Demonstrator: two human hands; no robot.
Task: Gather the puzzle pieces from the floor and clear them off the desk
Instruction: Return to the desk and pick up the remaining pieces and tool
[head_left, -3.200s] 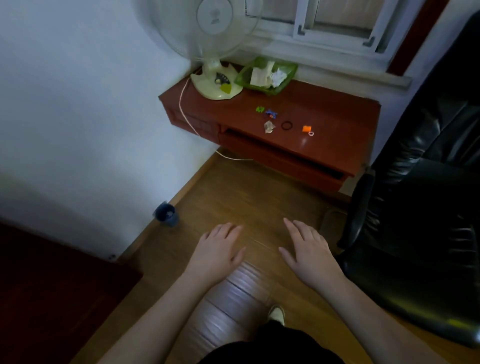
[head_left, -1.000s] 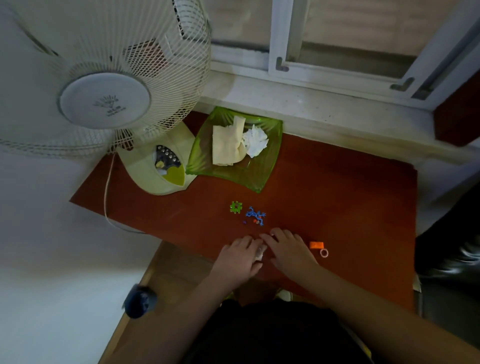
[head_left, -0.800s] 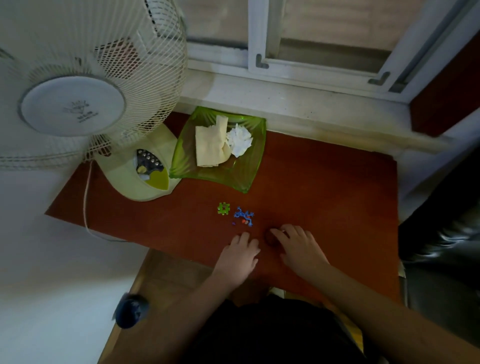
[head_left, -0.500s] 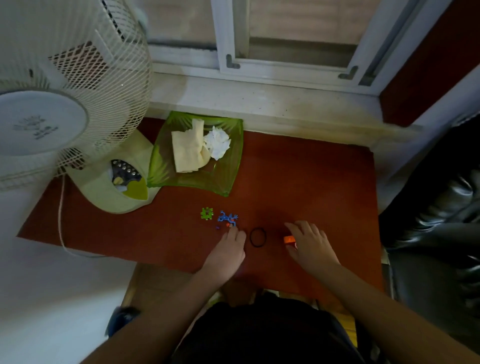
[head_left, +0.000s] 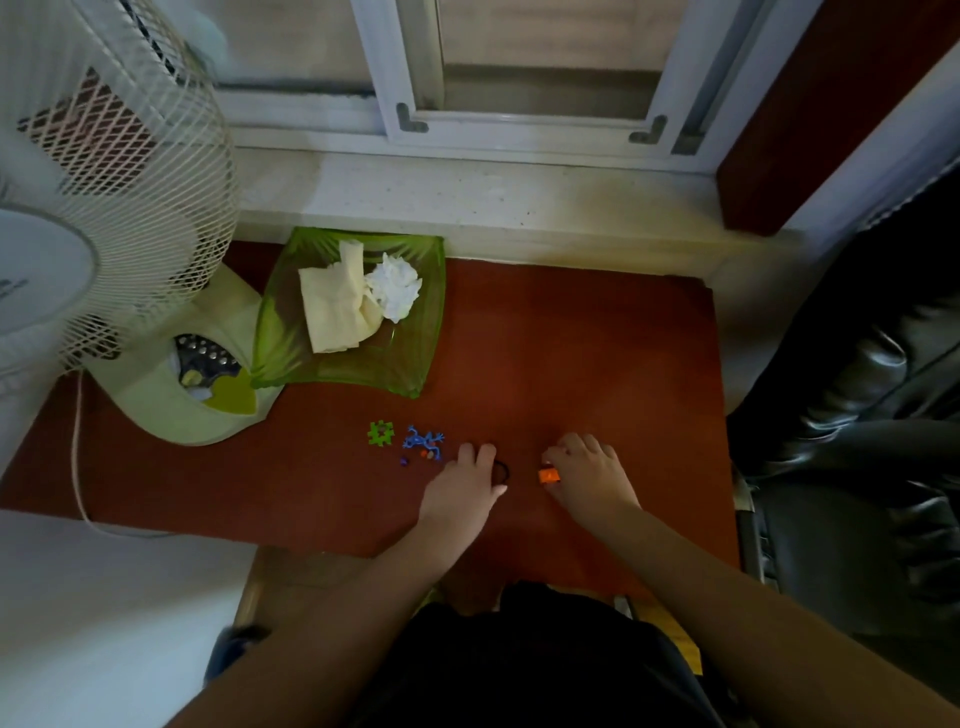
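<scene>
The left hand is lying spread over the black ring; the right hand is curling beside the orange piece, grip unclear. Sweeping carelessly risks scattering the blue pieces off the tabletop.

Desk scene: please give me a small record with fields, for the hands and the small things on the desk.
surface: red-brown desk
left hand: on the desk, fingers over a black ring
right hand: fingers curled at an orange piece; a firm grip cannot be told
loose pieces: green puzzle piece, blue piece, left of the hands
back left: green dish holding cloth and paper, beside a fan
</scene>
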